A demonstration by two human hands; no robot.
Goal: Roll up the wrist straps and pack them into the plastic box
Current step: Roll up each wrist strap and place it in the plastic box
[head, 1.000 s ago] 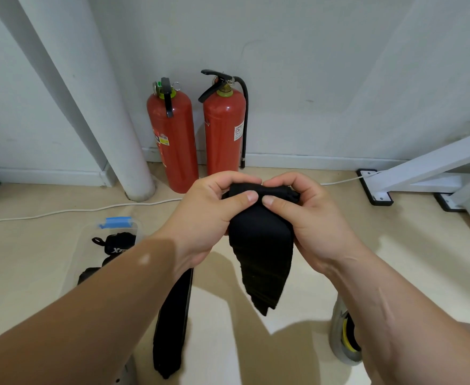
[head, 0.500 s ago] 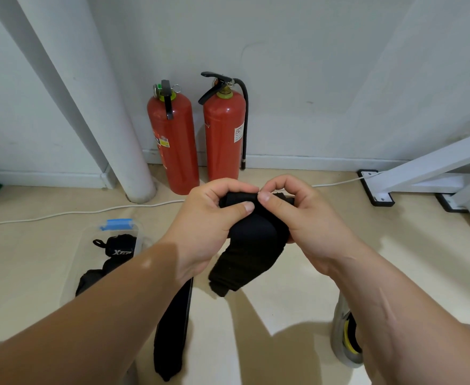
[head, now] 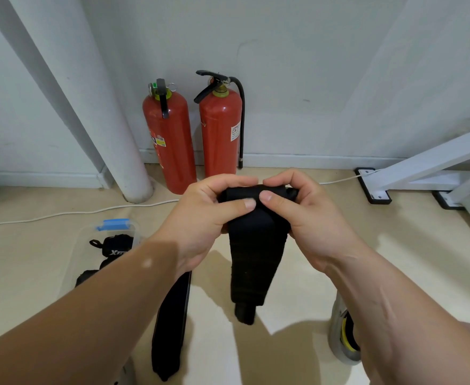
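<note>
Above the beige floor [head: 394, 245], a wrist strap [head: 256, 245] was gripped by both hands [head: 203, 218] [head: 306, 218]; its loose tail could unroll if slackened.

Bare forearms; left hand [head: 200, 220], right hand [head: 307, 218] bare; thumbnails short.

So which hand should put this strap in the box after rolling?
Probably the left hand: the plastic box sits left of it; the right hand is farther. Both grip the wrist strap.
</note>
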